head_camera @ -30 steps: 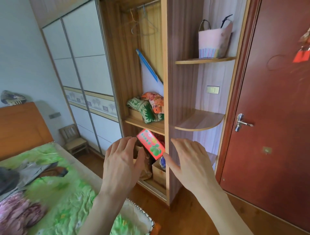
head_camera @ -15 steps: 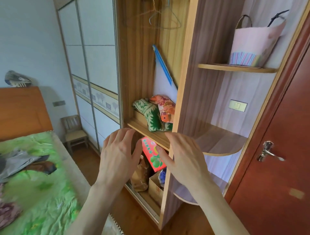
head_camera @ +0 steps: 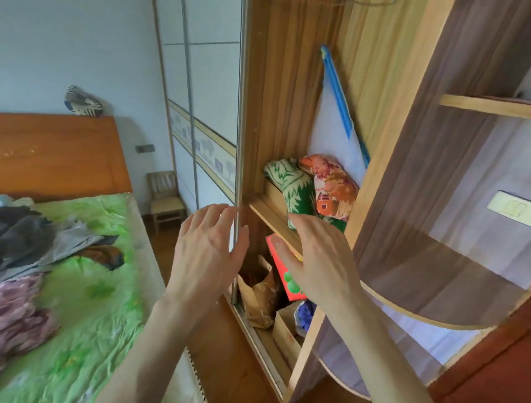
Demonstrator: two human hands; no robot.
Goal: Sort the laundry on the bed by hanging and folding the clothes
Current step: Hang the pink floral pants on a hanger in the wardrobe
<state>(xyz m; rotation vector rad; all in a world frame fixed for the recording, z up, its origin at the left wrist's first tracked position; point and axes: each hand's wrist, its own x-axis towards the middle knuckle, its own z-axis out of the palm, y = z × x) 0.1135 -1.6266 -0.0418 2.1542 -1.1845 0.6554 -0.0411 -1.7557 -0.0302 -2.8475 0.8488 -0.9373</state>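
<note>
A pile of laundry (head_camera: 31, 247) in grey, dark and purple cloth lies at the left on the bed (head_camera: 94, 310), which has a green sheet. My left hand (head_camera: 209, 253) is raised, fingers straight, in front of the edge of the wardrobe's sliding door (head_camera: 212, 115). My right hand (head_camera: 319, 259) is raised with spread fingers before the open wardrobe's lower shelf (head_camera: 273, 218). Both hands are empty. Wire hangers (head_camera: 370, 3) barely show at the top edge.
On the shelf lie green and orange patterned bundles (head_camera: 313, 189). Below stand a red box (head_camera: 284, 270), a brown paper bag (head_camera: 258, 296) and a cardboard box (head_camera: 287, 325). Rounded corner shelves (head_camera: 431, 276) jut out on the right. A small wooden chair (head_camera: 165, 195) stands by the wall.
The view has moved closer to the wardrobe and turned left. Both hands stay raised and empty, now nearer the shelf and the door edge.
</note>
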